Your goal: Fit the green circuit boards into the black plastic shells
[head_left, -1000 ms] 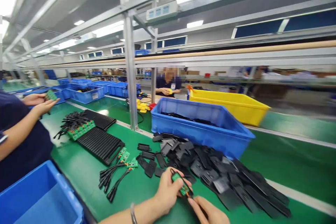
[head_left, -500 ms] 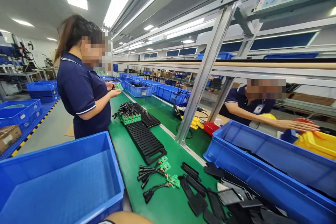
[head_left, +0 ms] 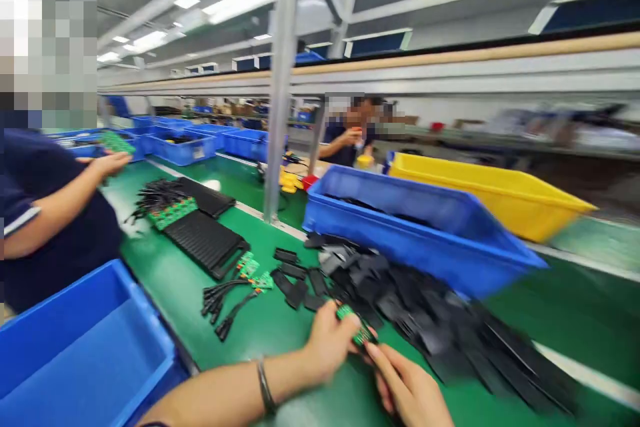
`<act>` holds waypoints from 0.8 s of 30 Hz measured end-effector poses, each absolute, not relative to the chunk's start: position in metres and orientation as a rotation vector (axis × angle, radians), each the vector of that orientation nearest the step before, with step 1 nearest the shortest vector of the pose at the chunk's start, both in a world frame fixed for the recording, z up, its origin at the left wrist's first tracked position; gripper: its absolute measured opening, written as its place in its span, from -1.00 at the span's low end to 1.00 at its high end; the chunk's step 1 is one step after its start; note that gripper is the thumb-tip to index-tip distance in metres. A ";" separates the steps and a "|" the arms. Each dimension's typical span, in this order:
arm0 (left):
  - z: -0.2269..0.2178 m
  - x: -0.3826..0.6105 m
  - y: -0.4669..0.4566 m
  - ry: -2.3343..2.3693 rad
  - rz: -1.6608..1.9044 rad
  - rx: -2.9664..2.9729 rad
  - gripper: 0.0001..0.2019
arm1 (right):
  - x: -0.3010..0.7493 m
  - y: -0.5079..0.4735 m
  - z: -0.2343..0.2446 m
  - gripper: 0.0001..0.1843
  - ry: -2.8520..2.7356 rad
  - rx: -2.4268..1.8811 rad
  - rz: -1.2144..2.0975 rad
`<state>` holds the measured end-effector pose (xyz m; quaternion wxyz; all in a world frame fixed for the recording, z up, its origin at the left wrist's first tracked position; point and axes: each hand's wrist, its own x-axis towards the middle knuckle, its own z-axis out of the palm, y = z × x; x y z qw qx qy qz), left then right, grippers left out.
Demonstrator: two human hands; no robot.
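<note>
My left hand (head_left: pixel 327 343) and my right hand (head_left: pixel 407 387) meet low in the view over the green belt (head_left: pixel 170 287). Together they pinch a small green circuit board (head_left: pixel 353 323) with a dark lead. Just beyond them lies a heap of black plastic parts (head_left: pixel 425 313). To the left of my hands lie several green boards with black cables (head_left: pixel 233 293).
A blue bin (head_left: pixel 410 240) and a yellow bin (head_left: pixel 490 197) stand behind the heap. Black trays (head_left: pixel 205 240) lie further left. A blue bin (head_left: pixel 85 353) sits at lower left. A person in dark blue (head_left: pixel 55 213) holds a green board; another person (head_left: pixel 347 133) works across the belt.
The view swung left toward the neighbouring person, then back to my hands. Both hands still hold the green board, now slightly lower and nearer the heap.
</note>
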<state>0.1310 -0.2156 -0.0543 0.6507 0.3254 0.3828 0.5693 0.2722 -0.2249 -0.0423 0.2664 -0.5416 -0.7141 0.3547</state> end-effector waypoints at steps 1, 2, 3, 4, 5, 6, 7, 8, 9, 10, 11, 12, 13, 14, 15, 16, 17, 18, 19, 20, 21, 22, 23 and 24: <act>-0.050 0.129 -0.217 0.873 1.287 0.701 -0.55 | 0.271 -0.232 -0.041 -0.48 -1.949 -1.428 0.985; -0.046 0.126 -0.217 0.867 1.265 0.679 -0.57 | 0.269 -0.236 -0.039 -0.49 -1.999 -1.370 0.959; -0.043 0.124 -0.216 0.878 1.248 0.649 -0.58 | 0.269 -0.237 -0.037 -0.51 -2.056 -1.314 0.925; -0.041 0.122 -0.215 0.902 1.241 0.614 -0.58 | 0.269 -0.236 -0.036 -0.53 -2.090 -1.299 0.879; -0.040 0.120 -0.213 0.932 1.236 0.593 -0.57 | 0.272 -0.234 -0.035 -0.56 -2.098 -1.318 0.803; -0.040 0.118 -0.212 0.964 1.228 0.587 -0.56 | 0.276 -0.231 -0.035 -0.61 -2.085 -1.359 0.704; -0.039 0.116 -0.211 0.987 1.216 0.592 -0.55 | 0.282 -0.229 -0.036 -0.69 -2.056 -1.411 0.585; -0.039 0.114 -0.211 0.998 1.197 0.608 -0.55 | 0.288 -0.225 -0.036 -0.77 -2.019 -1.471 0.450; -0.039 0.113 -0.211 0.995 1.170 0.631 -0.56 | 0.294 -0.222 -0.037 -0.84 -1.987 -1.525 0.317; -0.039 0.111 -0.212 0.977 1.136 0.659 -0.58 | 0.300 -0.219 -0.038 -0.88 -1.964 -1.571 0.193; -0.038 0.111 -0.213 0.952 1.102 0.690 -0.58 | 0.306 -0.215 -0.039 -0.87 -1.954 -1.612 0.082; -0.038 0.110 -0.214 0.922 1.069 0.724 -0.56 | 0.310 -0.210 -0.040 -0.83 -1.954 -1.648 -0.012; -0.038 0.111 -0.215 0.894 1.041 0.760 -0.52 | 0.313 -0.206 -0.041 -0.77 -1.960 -1.681 -0.092; -0.038 0.111 -0.216 0.867 1.017 0.794 -0.48 | 0.315 -0.202 -0.043 -0.70 -1.972 -1.706 -0.158; -0.038 0.112 -0.217 0.843 0.998 0.822 -0.46 | 0.316 -0.198 -0.045 -0.64 -1.989 -1.727 -0.209; -0.038 0.112 -0.218 0.821 0.982 0.843 -0.46 | 0.317 -0.195 -0.047 -0.60 -2.011 -1.738 -0.241; -0.038 0.113 -0.219 0.799 0.967 0.858 -0.46 | 0.317 -0.192 -0.049 -0.58 -2.038 -1.738 -0.253; -0.039 0.114 -0.219 0.778 0.953 0.869 -0.45 | 0.316 -0.191 -0.052 -0.60 -2.067 -1.726 -0.252; -0.039 0.114 -0.220 0.761 0.940 0.877 -0.44 | 0.316 -0.190 -0.054 -0.64 -2.095 -1.706 -0.244; -0.040 0.114 -0.220 0.748 0.926 0.883 -0.42 | 0.316 -0.189 -0.055 -0.69 -2.118 -1.680 -0.235; -0.041 0.114 -0.220 0.743 0.910 0.891 -0.39 | 0.317 -0.190 -0.055 -0.73 -2.133 -1.651 -0.229; -0.042 0.113 -0.221 0.745 0.891 0.902 -0.37 | 0.317 -0.190 -0.055 -0.75 -2.140 -1.624 -0.227; -0.042 0.112 -0.221 0.751 0.872 0.913 -0.35 | 0.318 -0.191 -0.054 -0.75 -2.138 -1.600 -0.229; -0.042 0.112 -0.221 0.761 0.854 0.923 -0.34 | 0.319 -0.192 -0.053 -0.74 -2.131 -1.581 -0.231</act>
